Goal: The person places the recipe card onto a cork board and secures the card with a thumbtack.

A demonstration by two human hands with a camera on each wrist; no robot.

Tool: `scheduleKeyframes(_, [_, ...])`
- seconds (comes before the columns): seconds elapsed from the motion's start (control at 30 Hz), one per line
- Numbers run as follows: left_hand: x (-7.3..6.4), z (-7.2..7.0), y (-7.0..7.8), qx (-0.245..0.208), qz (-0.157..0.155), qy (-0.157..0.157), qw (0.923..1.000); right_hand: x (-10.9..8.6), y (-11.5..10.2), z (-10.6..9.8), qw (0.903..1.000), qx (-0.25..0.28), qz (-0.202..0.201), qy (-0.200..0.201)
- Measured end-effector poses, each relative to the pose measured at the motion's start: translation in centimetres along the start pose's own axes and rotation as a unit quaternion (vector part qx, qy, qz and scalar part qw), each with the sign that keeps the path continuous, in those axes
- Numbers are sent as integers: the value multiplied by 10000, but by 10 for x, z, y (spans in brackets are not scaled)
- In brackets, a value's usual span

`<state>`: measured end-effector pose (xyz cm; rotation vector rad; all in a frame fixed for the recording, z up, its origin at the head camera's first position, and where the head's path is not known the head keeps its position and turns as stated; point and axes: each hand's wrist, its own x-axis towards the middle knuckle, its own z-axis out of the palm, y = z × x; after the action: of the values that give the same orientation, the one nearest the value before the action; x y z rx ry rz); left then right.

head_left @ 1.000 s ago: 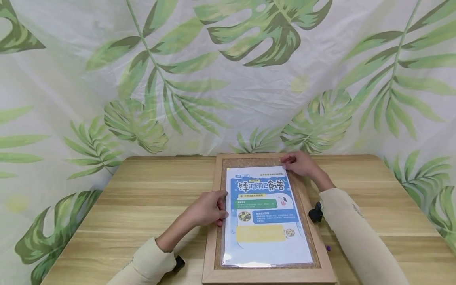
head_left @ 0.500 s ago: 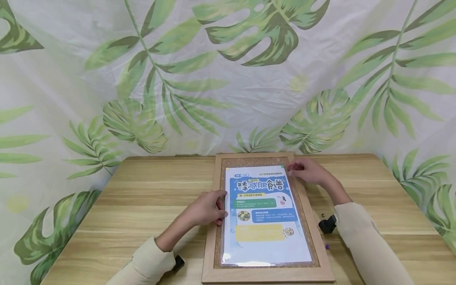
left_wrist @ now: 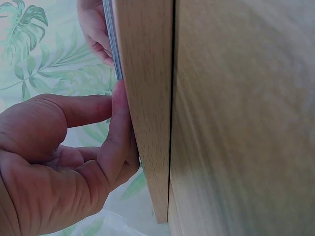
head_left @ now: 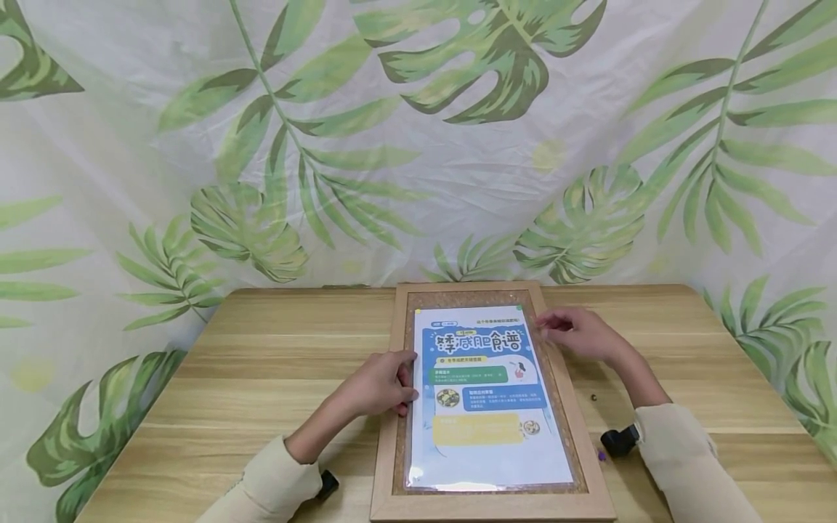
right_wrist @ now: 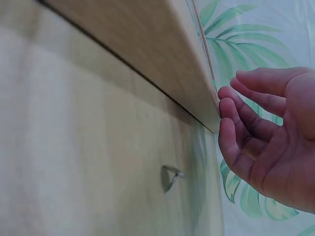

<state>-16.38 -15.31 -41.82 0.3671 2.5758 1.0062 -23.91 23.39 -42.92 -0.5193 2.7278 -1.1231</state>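
Observation:
A cork board [head_left: 467, 298] in a light wooden frame [head_left: 383, 465] lies on the table. Over its cork is a blue-and-white poster [head_left: 490, 461] with a glossy surface. A green push pin [head_left: 519, 307] is at the poster's top right corner, and a yellow push pin [head_left: 418, 311] at the top left. My left hand [head_left: 378, 383] rests its fingertips along the poster's left edge, over the frame. To the right of the poster's top, my right hand [head_left: 582, 334] is at the frame's right side, fingers loosely bent and holding nothing.
On the table [head_left: 294, 334], right of the frame, lie a small metallic pin [right_wrist: 171, 178] and a purple push pin [head_left: 601, 455]. A leaf-print cloth [head_left: 353, 181] hangs behind the table's far edge.
My right hand has drawn back from the poster's top right corner, to the right and toward me, exposing the green push pin. My left hand has stayed in place.

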Motion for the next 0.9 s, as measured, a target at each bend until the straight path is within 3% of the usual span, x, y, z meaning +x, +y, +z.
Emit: scheduleKeyframes(0.9, [-1,0,0,57,44,13,10000,-40,0,1,9984,-263,-448,-221])
